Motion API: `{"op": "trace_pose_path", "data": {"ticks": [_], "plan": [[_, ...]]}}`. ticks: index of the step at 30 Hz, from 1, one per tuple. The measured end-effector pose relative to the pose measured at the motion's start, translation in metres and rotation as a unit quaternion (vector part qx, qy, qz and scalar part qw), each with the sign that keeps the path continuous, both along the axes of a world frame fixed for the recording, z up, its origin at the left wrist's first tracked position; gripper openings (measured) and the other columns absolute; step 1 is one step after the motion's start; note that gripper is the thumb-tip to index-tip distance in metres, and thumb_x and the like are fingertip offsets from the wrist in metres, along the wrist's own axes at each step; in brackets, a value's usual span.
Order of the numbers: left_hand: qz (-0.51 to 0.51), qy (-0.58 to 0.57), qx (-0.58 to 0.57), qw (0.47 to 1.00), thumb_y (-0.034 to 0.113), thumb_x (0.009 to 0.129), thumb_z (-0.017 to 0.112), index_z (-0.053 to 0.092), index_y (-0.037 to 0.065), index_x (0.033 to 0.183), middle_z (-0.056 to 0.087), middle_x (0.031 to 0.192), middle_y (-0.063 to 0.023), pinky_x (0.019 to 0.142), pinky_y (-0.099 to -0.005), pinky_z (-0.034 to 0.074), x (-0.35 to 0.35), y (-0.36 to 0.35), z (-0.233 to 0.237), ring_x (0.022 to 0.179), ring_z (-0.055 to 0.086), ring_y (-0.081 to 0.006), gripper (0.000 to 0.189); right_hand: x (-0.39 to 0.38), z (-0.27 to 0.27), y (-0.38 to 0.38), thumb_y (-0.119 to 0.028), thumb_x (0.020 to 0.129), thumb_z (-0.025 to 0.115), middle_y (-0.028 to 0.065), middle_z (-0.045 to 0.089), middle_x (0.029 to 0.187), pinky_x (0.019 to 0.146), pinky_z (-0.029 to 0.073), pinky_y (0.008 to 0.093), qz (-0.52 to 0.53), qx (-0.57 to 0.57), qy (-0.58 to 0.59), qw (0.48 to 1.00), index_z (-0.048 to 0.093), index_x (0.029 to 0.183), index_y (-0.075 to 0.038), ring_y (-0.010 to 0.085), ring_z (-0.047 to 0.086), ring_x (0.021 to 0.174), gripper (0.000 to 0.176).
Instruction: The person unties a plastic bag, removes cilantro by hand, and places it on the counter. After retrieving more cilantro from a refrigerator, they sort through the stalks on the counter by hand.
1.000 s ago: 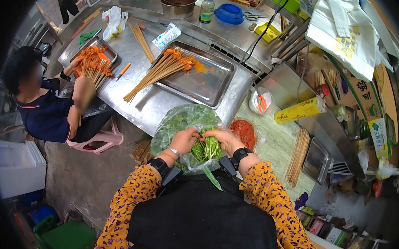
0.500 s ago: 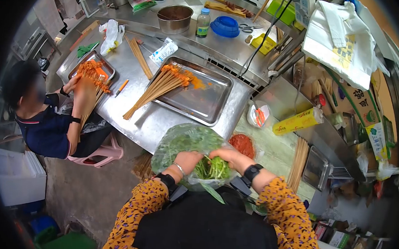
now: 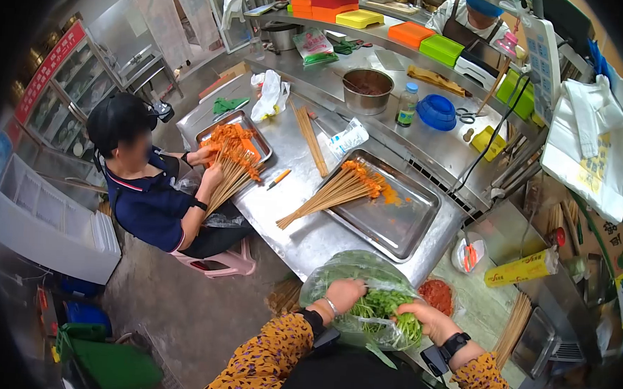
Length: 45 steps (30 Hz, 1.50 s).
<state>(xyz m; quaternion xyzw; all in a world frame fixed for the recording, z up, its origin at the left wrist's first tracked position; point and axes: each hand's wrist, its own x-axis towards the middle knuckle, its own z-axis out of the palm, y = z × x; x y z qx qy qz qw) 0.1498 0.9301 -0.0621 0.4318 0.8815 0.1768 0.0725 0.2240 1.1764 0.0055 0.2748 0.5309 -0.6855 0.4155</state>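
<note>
A clear plastic bag (image 3: 328,270) full of leafy green herbs (image 3: 383,306) is in front of me at the table's near edge. My left hand (image 3: 345,295) has its fingers closed at the left side of the bag's opening. What those fingers hold is hidden. On the right, my right hand (image 3: 425,321) is closed round green stems and the edge of the bag. Red minced food (image 3: 436,295) lies just beyond my right hand. Past the bag, a metal tray (image 3: 409,236) bears skewers (image 3: 325,199) with orange-coated food at their tips.
At the left a seated co-worker (image 3: 147,191) handles orange skewers over a smaller tray (image 3: 266,149). An orange pen-like tool (image 3: 279,179) lies between the trays. Bare sticks (image 3: 514,328), a yellow box (image 3: 522,269) and a white container (image 3: 469,253) are on the right. Another person (image 3: 468,22) stands behind the back counter.
The view has swung left and up, so the scene sits further right. My right hand and the greens have shifted, and more leaves show at the bag's opening. The co-worker's hands have moved.
</note>
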Motion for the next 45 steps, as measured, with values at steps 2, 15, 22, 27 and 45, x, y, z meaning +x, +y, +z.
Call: {"op": "trace_pose_path", "data": {"ticks": [2, 15, 22, 27, 45], "plan": [[-0.027, 0.022, 0.037, 0.999, 0.008, 0.074, 0.058, 0.067, 0.012, 0.095, 0.059, 0.089, -0.0049, 0.071, -0.0389, 0.050, -0.005, -0.005, 0.006, 0.082, 0.061, -0.0258, 0.023, 0.001, 0.000, 0.003, -0.010, 0.078, 0.065, 0.0115, 0.067, 0.087, 0.067, 0.053, 0.0309, -0.102, -0.095, -0.012, 0.990, 0.060, 0.108, 0.007, 0.0218, 0.065, 0.076, 0.035], [-0.020, 0.094, -0.062, 0.993, 0.021, 0.076, 0.061, 0.071, 0.010, 0.074, 0.062, 0.079, -0.0063, 0.076, -0.0403, 0.044, 0.017, 0.000, 0.004, 0.087, 0.057, -0.0254, 0.015, 0.012, 0.028, -0.019, -0.006, 0.080, 0.064, 0.0090, 0.067, 0.087, 0.062, 0.054, 0.0302, 0.076, 0.125, 0.033, 0.989, 0.063, 0.102, 0.000, 0.0168, 0.065, 0.073, 0.023], [-0.056, 0.038, -0.158, 0.985, 0.017, 0.078, 0.060, 0.074, 0.011, 0.077, 0.068, 0.090, -0.0079, 0.078, -0.0400, 0.047, 0.003, -0.001, 0.008, 0.096, 0.060, -0.0253, 0.015, 0.044, 0.044, 0.007, -0.004, 0.079, 0.064, 0.0110, 0.066, 0.083, 0.064, 0.055, 0.0308, -0.092, -0.159, -0.033, 0.982, 0.060, 0.105, 0.000, 0.0181, 0.066, 0.074, 0.027], [0.046, -0.009, -0.201, 0.978, 0.021, 0.079, 0.062, 0.074, 0.011, 0.084, 0.068, 0.093, -0.0113, 0.083, -0.0421, 0.049, -0.015, 0.005, 0.001, 0.099, 0.061, -0.0296, 0.016, 0.050, 0.048, 0.010, -0.017, 0.074, 0.067, 0.0077, 0.067, 0.078, 0.065, 0.049, 0.0308, 0.155, -0.062, 0.049, 0.985, 0.067, 0.087, -0.001, 0.0150, 0.062, 0.072, 0.021], [0.042, 0.011, -0.106, 0.993, 0.019, 0.077, 0.062, 0.070, 0.013, 0.092, 0.064, 0.087, -0.0141, 0.080, -0.0470, 0.046, -0.024, -0.006, -0.036, 0.088, 0.060, -0.0352, 0.018, 0.162, 0.090, 0.052, -0.009, 0.076, 0.072, 0.0042, 0.069, 0.087, 0.077, 0.051, 0.0287, -0.051, 0.067, 0.335, 0.938, 0.066, 0.102, -0.001, 0.0120, 0.062, 0.086, 0.028]]}}
